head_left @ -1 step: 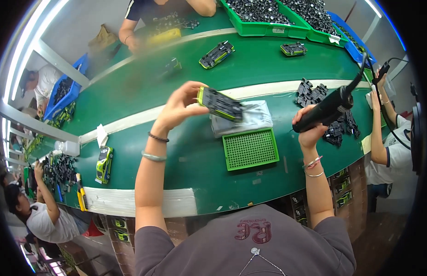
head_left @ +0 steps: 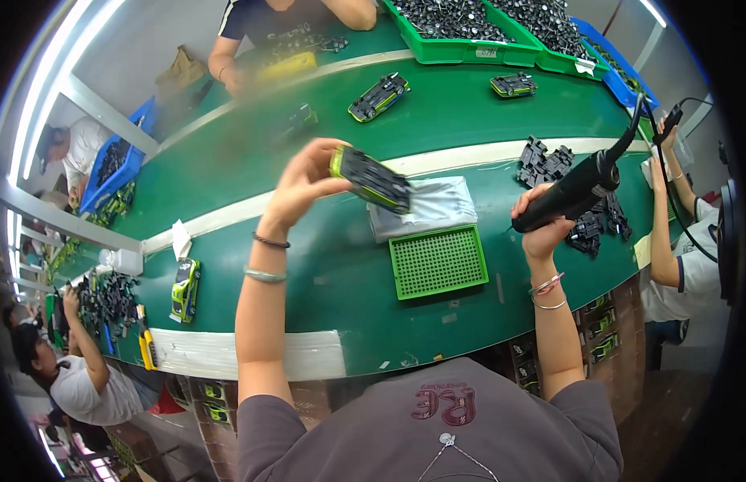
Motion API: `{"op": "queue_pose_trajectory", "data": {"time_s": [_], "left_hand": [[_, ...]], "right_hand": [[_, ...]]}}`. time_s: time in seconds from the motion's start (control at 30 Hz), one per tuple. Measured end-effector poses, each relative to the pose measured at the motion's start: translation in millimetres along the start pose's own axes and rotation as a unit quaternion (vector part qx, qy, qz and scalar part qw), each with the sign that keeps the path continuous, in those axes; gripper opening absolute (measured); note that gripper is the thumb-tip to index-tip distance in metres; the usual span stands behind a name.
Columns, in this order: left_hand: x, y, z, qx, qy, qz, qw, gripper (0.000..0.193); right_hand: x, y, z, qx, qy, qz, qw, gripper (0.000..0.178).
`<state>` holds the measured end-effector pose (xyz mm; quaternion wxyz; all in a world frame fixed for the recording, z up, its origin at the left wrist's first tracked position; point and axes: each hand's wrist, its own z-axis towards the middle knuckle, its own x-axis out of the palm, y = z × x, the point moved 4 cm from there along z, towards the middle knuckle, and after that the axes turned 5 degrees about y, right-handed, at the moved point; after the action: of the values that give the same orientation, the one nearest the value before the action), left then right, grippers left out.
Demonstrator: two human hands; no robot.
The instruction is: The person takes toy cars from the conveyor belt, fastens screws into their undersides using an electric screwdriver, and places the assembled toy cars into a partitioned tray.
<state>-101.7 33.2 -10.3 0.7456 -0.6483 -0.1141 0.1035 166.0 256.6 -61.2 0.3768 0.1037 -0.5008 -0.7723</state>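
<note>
My left hand (head_left: 302, 181) grips a toy car (head_left: 371, 178) by one end, its black underside turned up and its yellow-green body showing along the edge. The car is held above the work surface, beside a folded pale cloth or sheet (head_left: 437, 207). In my right hand (head_left: 542, 218) is a black electric screwdriver (head_left: 570, 191), its cable rising at the upper right and its thin tip pointing left. Between my hands lies a small green perforated tray (head_left: 437, 262) with nothing visible in it. Black car chassis parts (head_left: 546, 163) lie loosely piled beyond and beside the screwdriver.
Further toy cars (head_left: 379, 97) lie on the green belt (head_left: 461, 112) beyond a white strip. At left, a yellow-green car (head_left: 185, 291) stands near a yellow-handled tool (head_left: 146, 341). Green bins (head_left: 469, 50) of small dark parts stand at the back. Other people work across and at both sides.
My left hand has shifted slightly left with the toy car, baring more of the pale sheet. My right hand and the screwdriver look almost still.
</note>
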Motion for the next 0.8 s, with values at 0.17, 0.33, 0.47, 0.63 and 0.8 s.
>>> {"op": "queue_pose_trajectory", "data": {"time_s": [0.17,0.33,0.47,0.63,0.8], "left_hand": [[-75.5,-48.8,-10.6,0.009,-0.098,0.248,0.964,0.057],[-94.5,-29.7,17.7,-0.129,-0.002,0.725,0.677,0.046],[-85.2,17.3,41.6,-0.139,0.000,0.728,0.671,0.047],[-29.4,-16.8,86.7,0.088,-0.026,0.580,0.809,0.039],[30.8,-21.0,148.9,0.115,0.059,0.588,0.798,0.031]], "right_hand": [[1.9,0.5,-0.2,0.008,0.005,-0.004,1.000,0.085],[7.7,4.4,-1.7,0.000,0.022,-0.026,0.999,0.083],[11.2,9.3,-2.9,-0.026,0.032,-0.033,0.999,0.082],[10.6,9.6,-0.4,-0.031,0.036,-0.033,0.998,0.082],[8.7,13.5,-2.0,-0.024,0.030,-0.046,0.998,0.084]]}}
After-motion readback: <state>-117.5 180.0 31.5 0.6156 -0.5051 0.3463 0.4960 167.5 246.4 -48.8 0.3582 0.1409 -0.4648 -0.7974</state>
